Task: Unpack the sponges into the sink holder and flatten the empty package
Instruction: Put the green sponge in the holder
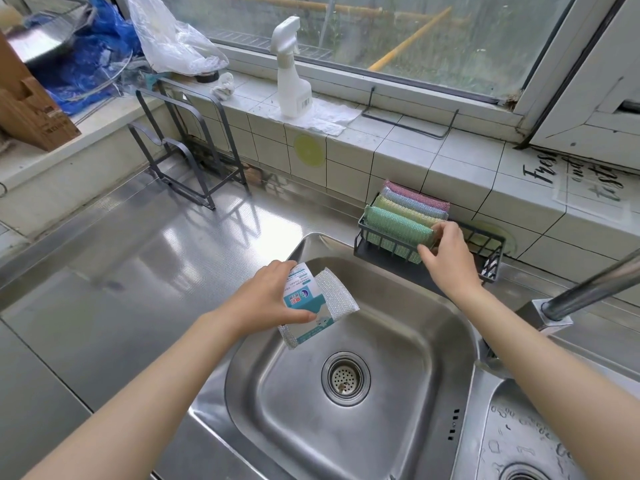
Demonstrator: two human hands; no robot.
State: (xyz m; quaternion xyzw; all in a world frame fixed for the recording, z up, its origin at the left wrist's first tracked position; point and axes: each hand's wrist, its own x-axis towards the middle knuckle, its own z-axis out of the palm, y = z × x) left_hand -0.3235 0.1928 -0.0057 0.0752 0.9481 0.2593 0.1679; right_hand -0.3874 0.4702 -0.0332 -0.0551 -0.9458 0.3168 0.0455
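A dark wire sink holder (488, 252) hangs at the back rim of the steel sink (398, 341). Several sponges stand in it side by side: green (394, 225) in front, then yellow, blue and pink (420, 199). My right hand (445, 251) grips the right end of the green sponge, thumb in front and fingers on top. Over the sink's left corner, my left hand (268, 301) holds the package (304, 299), a white and teal paper sleeve, with a silvery white sponge (337, 294) sticking out of it.
A white spray bottle (291, 74) stands on the tiled sill. A grey metal rack (187, 161) sits on the steel counter at left. The faucet (585, 289) reaches in from the right. A second basin (519, 441) lies at lower right.
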